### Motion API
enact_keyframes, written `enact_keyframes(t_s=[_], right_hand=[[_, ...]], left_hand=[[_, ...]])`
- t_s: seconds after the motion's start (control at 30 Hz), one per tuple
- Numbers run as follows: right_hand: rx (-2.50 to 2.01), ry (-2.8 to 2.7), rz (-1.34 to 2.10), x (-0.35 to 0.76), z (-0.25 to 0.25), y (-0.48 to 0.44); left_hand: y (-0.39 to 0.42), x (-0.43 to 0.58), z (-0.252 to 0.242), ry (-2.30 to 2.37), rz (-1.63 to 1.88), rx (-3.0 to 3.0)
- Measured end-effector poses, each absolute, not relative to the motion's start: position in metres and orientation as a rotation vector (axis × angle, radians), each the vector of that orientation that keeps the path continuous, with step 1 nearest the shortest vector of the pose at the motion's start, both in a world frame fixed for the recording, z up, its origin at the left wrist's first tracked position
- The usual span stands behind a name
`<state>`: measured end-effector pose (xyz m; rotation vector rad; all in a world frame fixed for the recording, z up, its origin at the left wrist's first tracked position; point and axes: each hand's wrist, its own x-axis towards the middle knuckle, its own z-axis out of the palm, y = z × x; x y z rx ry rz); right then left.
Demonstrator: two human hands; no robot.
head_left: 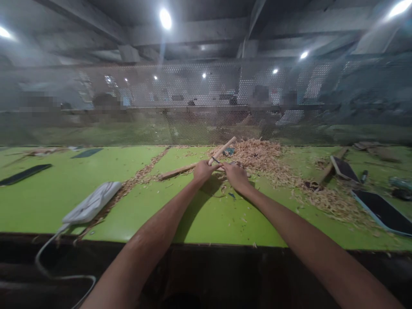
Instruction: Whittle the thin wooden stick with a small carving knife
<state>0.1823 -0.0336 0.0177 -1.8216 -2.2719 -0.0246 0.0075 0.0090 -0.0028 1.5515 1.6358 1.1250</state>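
My left hand (202, 171) is closed around the lower end of a pale, round wooden stick (225, 148), which slants up and away to the right. My right hand (236, 177) grips a knife whose handle its fingers hide. The short dark blade (215, 160) lies against the stick between my hands, close to my left thumb. Beneath them, a wooden strip (177, 172) rests on the green table and sticks out to the left.
Curled wood shavings (257, 152) are heaped behind my right hand and trail right. A white power strip (93, 202) with a cord lies left on the green table (144, 214). Phones (383, 210) lie at right. A mesh screen (206, 124) rises behind, with people beyond.
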Motion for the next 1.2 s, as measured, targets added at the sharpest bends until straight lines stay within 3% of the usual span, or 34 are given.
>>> enact_keyframes(t_s=[0.9, 1.2], right_hand=[[-1.898, -2.126, 0.008, 0.175, 0.018, -0.041], [-1.749, -2.294, 0.059, 0.195, 0.014, -0.019]], left_hand=[[0.01, 0.02, -0.006, 1.605, 1.185, 1.377], [0.0, 0.011, 0.003, 1.445, 1.059, 1.451]])
